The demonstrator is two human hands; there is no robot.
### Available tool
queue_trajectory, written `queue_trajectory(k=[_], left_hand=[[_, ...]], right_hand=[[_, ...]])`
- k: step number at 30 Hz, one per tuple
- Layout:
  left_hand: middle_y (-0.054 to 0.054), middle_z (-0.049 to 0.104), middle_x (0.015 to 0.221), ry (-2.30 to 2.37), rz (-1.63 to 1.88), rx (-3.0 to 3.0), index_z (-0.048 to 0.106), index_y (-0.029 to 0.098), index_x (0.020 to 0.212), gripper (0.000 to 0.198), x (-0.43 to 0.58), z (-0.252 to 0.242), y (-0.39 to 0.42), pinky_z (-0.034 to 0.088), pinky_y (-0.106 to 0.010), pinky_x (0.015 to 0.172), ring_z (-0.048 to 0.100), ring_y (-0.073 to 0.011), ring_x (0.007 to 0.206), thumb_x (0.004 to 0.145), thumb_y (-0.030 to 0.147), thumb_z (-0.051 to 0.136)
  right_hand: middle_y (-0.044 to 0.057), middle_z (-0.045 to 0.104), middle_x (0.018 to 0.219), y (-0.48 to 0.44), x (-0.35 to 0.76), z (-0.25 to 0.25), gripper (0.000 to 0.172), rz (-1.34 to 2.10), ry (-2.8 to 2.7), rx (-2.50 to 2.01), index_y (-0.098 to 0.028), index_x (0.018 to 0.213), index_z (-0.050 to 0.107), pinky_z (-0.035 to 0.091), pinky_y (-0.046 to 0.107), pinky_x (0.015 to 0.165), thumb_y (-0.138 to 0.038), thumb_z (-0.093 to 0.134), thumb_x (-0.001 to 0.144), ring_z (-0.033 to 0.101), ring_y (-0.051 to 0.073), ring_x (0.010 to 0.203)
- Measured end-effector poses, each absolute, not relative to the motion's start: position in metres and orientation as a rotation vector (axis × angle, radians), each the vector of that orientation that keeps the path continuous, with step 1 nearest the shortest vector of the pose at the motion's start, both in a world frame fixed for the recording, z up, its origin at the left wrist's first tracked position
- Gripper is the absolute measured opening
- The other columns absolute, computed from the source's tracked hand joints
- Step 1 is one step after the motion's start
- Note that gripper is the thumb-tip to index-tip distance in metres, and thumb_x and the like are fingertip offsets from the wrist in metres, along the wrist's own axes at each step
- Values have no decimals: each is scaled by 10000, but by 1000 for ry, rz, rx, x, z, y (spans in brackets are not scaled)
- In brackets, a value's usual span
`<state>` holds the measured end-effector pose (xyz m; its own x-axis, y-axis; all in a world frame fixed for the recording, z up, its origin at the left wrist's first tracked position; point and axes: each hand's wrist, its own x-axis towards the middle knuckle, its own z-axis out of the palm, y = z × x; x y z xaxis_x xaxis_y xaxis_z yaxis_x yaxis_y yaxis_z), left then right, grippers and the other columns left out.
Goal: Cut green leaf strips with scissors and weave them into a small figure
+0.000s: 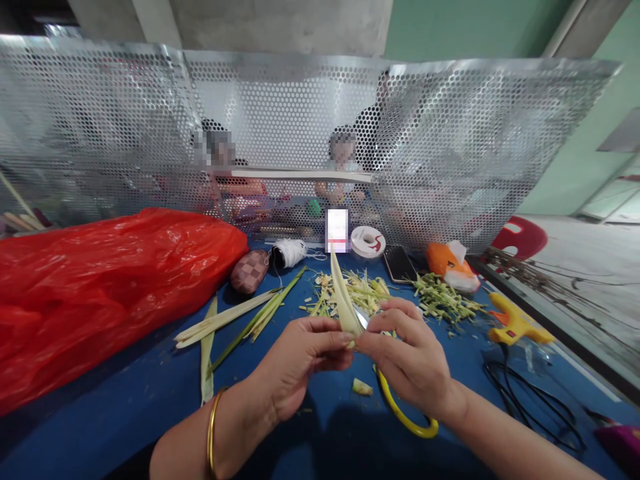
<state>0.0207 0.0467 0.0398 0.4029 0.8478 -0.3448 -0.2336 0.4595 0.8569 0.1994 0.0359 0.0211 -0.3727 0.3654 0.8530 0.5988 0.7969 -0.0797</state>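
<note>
A pale green leaf strip (342, 293) stands upright at the centre, its base pinched between the thumb and fingers of my left hand (315, 350). Close on its right, my right hand (407, 347) has its fingers around scissors with a yellow handle (410, 425); the handle loop hangs below the palm and a bit of silver blade shows beside the leaf. The fingertips of both hands nearly meet at the leaf's base. A short cut stalk piece (362, 387) lies on the blue table (280, 443) under my hands.
A red plastic bag (115, 287) covers the left side. Leaf strips (225, 320), white string (290, 253), a tape roll (368, 241), a phone (400, 265), cut scraps (445, 299), tissues (453, 265) and a yellow glue gun (517, 320) lie around. People sit behind the perforated metal screen (280, 107).
</note>
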Motion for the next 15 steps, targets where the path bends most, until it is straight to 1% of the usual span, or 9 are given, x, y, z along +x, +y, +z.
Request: queue_trajectory(k=[5, 12, 15], left_hand=[[-14, 686, 690, 931, 919, 902, 736, 148, 688, 118, 23, 39, 44, 491, -234, 686, 615, -116, 657, 631, 224, 804], [-16, 693, 651, 900, 898, 805, 743, 146, 667, 167, 23, 40, 45, 512, -232, 662, 633, -117, 603, 606, 270, 837], [-11, 695, 649, 900, 897, 795, 745, 146, 665, 177, 23, 41, 45, 516, -229, 663, 640, -116, 603, 571, 247, 856]], right_hand=[[16, 628, 786, 34, 198, 21, 111, -222, -2016, -737, -192, 850, 655, 452, 402, 876, -97, 598, 862, 590, 132, 701], [16, 631, 780, 35, 197, 21, 102, -239, -2019, -713, -173, 847, 651, 441, 399, 877, -78, 612, 848, 599, 131, 713], [15, 631, 772, 37, 198, 21, 95, -256, -2017, -707, -171, 830, 651, 444, 396, 869, -83, 618, 846, 601, 131, 709]])
